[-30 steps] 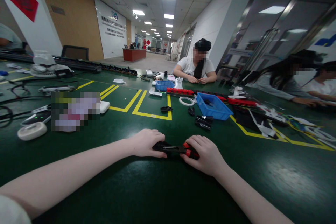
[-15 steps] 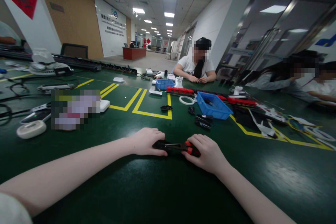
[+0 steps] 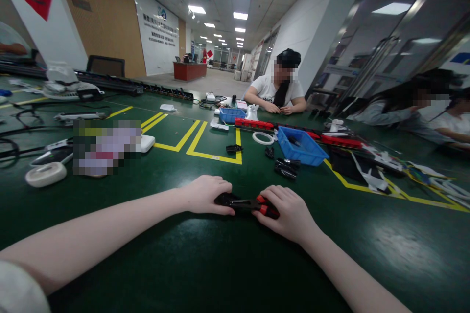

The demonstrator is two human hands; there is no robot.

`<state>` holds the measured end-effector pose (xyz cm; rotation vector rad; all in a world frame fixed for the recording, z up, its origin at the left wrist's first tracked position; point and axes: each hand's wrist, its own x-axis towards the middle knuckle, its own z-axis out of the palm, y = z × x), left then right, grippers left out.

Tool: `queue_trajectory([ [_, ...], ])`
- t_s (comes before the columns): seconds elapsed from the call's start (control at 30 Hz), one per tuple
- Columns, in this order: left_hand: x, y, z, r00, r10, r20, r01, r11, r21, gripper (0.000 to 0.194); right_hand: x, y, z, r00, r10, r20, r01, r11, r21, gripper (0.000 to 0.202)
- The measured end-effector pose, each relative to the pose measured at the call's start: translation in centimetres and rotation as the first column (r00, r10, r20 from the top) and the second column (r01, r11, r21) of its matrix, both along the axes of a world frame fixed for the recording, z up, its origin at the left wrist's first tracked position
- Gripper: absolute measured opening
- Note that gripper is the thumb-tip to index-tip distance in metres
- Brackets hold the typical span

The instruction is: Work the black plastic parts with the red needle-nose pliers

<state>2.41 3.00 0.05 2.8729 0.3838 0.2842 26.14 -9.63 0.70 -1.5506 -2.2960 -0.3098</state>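
Pliers with red and black handles (image 3: pixel 267 206) lie in my right hand (image 3: pixel 290 210), whose fingers are wrapped around the grips. Their dark metal jaws point left and reach a small black piece (image 3: pixel 224 199). My left hand (image 3: pixel 205 195) pinches that black piece between thumb and fingers, low over the green table (image 3: pixel 205 259). Its exact kind is too dark to make out, and I cannot tell whether the jaws clamp it.
Beyond my hands lie black wrapped bundles (image 3: pixel 287 168), a white ring (image 3: pixel 263 138) and a blue tray (image 3: pixel 303 146) holding dark items. A white power adapter (image 3: pixel 146 144) is at left. Across the table sits a person (image 3: pixel 279 88). Red strips (image 3: pixel 253 123) run along the far side.
The view has shifted slightly, so the table items appear a little further right. Both hands keep their grip, with the pliers still against or near the black piece.
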Motion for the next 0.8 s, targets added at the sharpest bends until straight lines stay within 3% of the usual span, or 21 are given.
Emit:
queue_trajectory([
  [0.53,0.0,-0.01,-0.04,1.0,-0.017,0.017,0.016,0.999,0.046,0.04,0.29,0.11,-0.1,1.0,0.015,0.025,-0.014,1.0,-0.026,0.026],
  [0.8,-0.04,-0.18,0.17,1.0,-0.009,0.014,0.008,1.0,0.03,0.039,0.21,0.26,-0.02,0.999,0.032,0.037,-0.033,0.999,0.039,0.023],
])
